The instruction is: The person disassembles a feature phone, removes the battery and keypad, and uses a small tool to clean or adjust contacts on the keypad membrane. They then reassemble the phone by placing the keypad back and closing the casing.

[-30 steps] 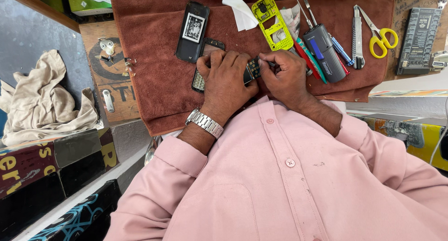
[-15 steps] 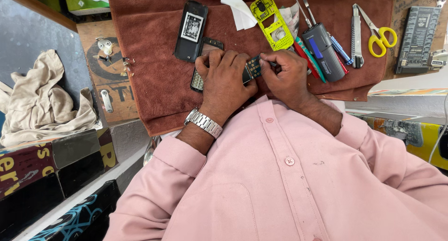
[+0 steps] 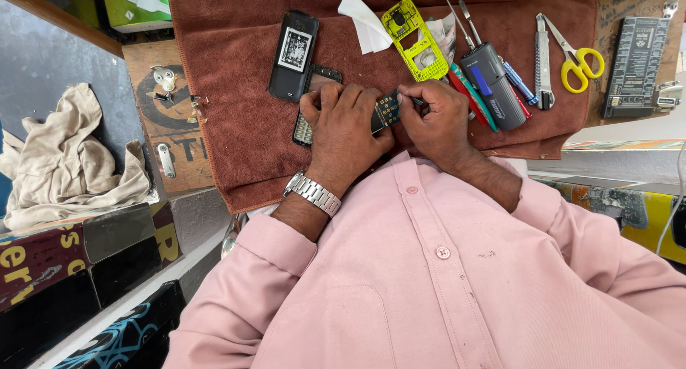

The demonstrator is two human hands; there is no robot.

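Circuit board: a small dark circuit board with rows of gold contacts sits between the two hands, over the brown towel; only a strip of it shows.
Left hand: the left hand lies curled over the board's left part, fingers bent and closed down on it, holding it in place; the board peeks out at about 2 o'clock from the knuckles. A metal wristwatch sits at the wrist.
Right hand: the right hand is pinched nearly shut around a thin dark tool whose tip meets the board, which lies at 9 o'clock from this hand.
Under the left hand: a keypad piece sticks out at 9 o'clock.
At 11 o'clock from the left hand: a black phone body.
At 12 o'clock from the right hand: a yellow-green phone frame.
At 2 o'clock from the right hand: a dark blue device, then yellow-handled scissors.
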